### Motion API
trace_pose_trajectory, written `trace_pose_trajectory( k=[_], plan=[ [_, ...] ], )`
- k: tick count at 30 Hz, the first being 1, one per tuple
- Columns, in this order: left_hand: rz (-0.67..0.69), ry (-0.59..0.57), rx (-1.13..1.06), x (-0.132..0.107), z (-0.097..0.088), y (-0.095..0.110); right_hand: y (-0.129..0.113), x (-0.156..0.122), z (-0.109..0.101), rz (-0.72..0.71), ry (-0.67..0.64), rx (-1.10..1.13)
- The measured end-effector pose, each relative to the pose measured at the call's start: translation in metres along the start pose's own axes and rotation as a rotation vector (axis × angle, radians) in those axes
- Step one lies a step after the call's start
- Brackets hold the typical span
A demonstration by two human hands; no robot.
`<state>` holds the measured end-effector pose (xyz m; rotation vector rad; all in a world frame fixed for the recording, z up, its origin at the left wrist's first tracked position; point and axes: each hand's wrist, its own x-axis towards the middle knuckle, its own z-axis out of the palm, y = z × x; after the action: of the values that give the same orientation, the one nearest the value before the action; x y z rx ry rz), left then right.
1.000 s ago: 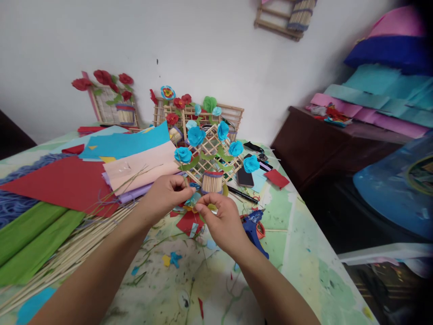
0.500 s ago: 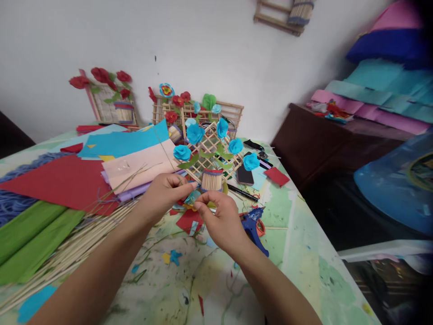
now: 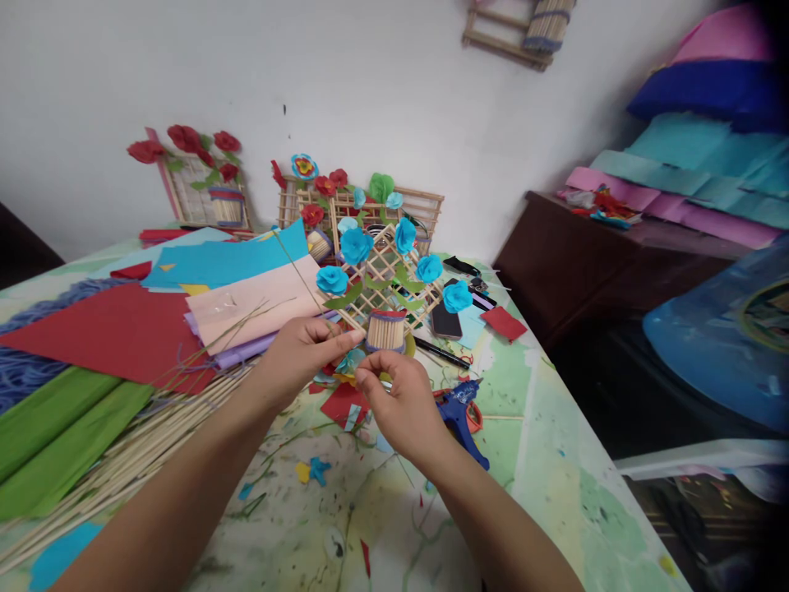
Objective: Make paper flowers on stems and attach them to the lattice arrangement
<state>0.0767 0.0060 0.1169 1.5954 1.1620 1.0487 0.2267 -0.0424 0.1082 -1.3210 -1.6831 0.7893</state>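
Observation:
My left hand (image 3: 311,349) is closed, its thumb and fingers pinching a thin stem (image 3: 299,263) that slants up and to the left. My right hand (image 3: 400,390) faces it, thumb and fingertips pressed together; what they hold is too small to make out. Light blue paper petals (image 3: 351,360) show between the two hands, beside the right fingertips. Just behind my hands stands a lattice of thin sticks (image 3: 379,267) with blue paper flowers (image 3: 356,245), green paper leaves and a small stick basket (image 3: 386,330) banded in red and blue.
A blue glue gun (image 3: 459,415) lies right of my right hand, near a black pen (image 3: 442,352) and a phone (image 3: 446,319). Left are red paper (image 3: 117,329), green paper (image 3: 67,436) and a bundle of thin sticks (image 3: 141,444). More flowered frames lean on the wall.
Both hands stay almost in place. My left fingertips have shifted very slightly right, and more of the slanting stem now shows. The lattice with flowers has not moved.

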Motion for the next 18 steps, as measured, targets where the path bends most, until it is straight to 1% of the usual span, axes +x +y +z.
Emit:
trace_pose_trajectory(
  k=[5,12,18],
  plan=[
    [0.000,-0.078,-0.027,0.0009,-0.0022,-0.0011,0.0032,0.0033,-0.0006,0.052,-0.035,0.106],
    [0.017,-0.153,-0.081,0.0024,-0.0074,-0.0068,0.0076,0.0061,-0.0016,0.045,-0.024,0.181],
    [0.002,-0.142,-0.002,0.0022,-0.0099,-0.0068,0.0024,0.0056,-0.0005,0.068,-0.005,0.135]
  ],
)
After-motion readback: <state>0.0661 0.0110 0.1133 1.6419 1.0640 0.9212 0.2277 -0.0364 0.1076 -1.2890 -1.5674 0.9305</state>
